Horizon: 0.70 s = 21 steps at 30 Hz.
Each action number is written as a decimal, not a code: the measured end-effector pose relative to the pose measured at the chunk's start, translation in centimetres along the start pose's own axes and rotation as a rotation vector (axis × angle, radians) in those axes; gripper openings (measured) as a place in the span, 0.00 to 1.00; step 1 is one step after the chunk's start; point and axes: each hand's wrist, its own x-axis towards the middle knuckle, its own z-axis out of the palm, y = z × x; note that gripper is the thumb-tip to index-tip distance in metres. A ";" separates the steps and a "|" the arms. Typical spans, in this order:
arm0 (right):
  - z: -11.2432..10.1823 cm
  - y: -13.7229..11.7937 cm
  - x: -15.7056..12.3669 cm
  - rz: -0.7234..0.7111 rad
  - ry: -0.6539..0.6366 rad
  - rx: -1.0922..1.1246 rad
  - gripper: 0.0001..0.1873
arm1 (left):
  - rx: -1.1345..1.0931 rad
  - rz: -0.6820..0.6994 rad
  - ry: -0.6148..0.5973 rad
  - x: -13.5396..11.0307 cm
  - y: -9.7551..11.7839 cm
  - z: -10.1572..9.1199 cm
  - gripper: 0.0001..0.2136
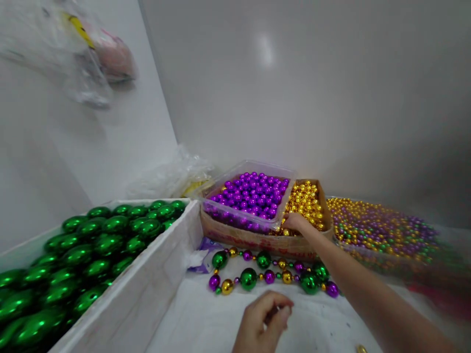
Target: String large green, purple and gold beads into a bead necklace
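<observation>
My left hand (263, 318) is curled over the white work surface, thumb and fingertips close together; what they hold, if anything, is too small to make out. My right hand (295, 223) reaches into the gold beads (307, 201) at the front of a cardboard box (250, 240), its fingertips hidden by the hand and beads. Between the hands lies a strung bead garland (248, 278) of large green, purple and gold balls with small beads between them. Beside my right hand, a clear plastic tray (275, 223) of purple beads (253, 193) rests on the box.
A white foam box (147, 274) of large green balls (106, 243) stands at the left. To the right is a clear container of small mixed beads (382, 228). Plastic bags (99, 54) hang on the left wall. A small gold bead (361, 348) lies at the bottom edge.
</observation>
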 end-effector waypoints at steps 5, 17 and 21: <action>0.5 0.7 0.5 -0.009 -0.025 0.070 0.15 | 0.435 0.394 0.379 10.1 7.0 -6.2 0.14; 0.9 2.5 1.7 0.030 -0.108 0.089 0.14 | 1.255 -0.020 -0.139 29.4 5.9 -9.2 0.35; 1.1 2.8 2.0 0.059 -0.115 0.091 0.14 | 1.330 -0.068 -0.278 30.4 5.2 -8.6 0.36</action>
